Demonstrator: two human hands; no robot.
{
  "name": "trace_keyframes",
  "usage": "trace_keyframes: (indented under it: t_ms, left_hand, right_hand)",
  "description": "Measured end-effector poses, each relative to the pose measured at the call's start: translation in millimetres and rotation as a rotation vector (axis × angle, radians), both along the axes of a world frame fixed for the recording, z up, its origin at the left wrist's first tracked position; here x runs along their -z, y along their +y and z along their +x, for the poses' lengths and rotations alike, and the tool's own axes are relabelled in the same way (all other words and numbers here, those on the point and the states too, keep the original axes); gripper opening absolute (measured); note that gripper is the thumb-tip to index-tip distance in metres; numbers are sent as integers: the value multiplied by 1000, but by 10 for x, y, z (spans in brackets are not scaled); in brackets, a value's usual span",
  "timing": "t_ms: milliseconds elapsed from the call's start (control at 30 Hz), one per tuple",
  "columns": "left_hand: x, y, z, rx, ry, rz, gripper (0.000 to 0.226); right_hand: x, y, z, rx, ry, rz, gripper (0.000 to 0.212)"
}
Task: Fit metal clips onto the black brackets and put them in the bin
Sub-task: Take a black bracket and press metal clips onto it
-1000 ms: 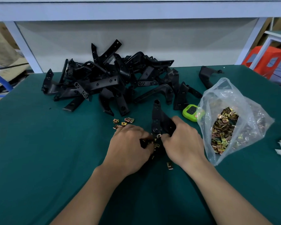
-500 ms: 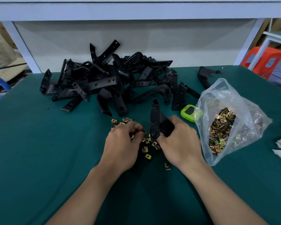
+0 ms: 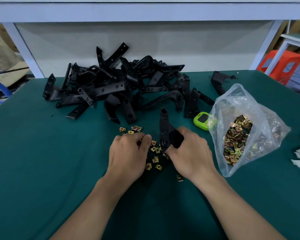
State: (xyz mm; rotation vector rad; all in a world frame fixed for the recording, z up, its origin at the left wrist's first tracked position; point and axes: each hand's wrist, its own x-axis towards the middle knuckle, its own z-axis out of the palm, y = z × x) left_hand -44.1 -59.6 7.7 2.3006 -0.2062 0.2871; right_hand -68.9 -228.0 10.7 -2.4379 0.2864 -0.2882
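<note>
Right hand (image 3: 189, 151) grips a long black plastic bracket (image 3: 163, 129); left hand (image 3: 128, 153) curls over loose brassy metal clips (image 3: 155, 159), hold impossible to tell

a small factory assembly bench: a green-covered table (image 3: 42, 170) under a white steel frame (image 3: 145, 13), a heap of identical black brackets (image 3: 114, 84), a clear bag (image 3: 241, 108) of metal clips (image 3: 235, 144), a green timer (image 3: 203, 119), an orange plastic stool (image 3: 282, 64) beside it.

Black brackets (image 3: 114, 87), teal table (image 3: 42, 170).
</note>
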Motion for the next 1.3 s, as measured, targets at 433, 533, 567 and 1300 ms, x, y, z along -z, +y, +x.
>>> trace_keyframes:
  t_ms: [433, 533, 567, 1300]
  left_hand:
    - [-75, 33, 73, -11, 228, -829, 25]
    - [-86, 13, 59, 29, 239, -875, 25]
    - [-90, 9, 53, 36, 248, -877, 24]
    - [-107, 13, 34, 136, 282, -945, 9]
  right_hand:
    - [4, -10, -4, -20, -39, -45, 19]
    - [18, -10, -4, -9, -37, -85, 20]
    - [21, -12, -7, -10, -40, -92, 20]
    - [27, -9, 16, -40, -55, -126, 19]
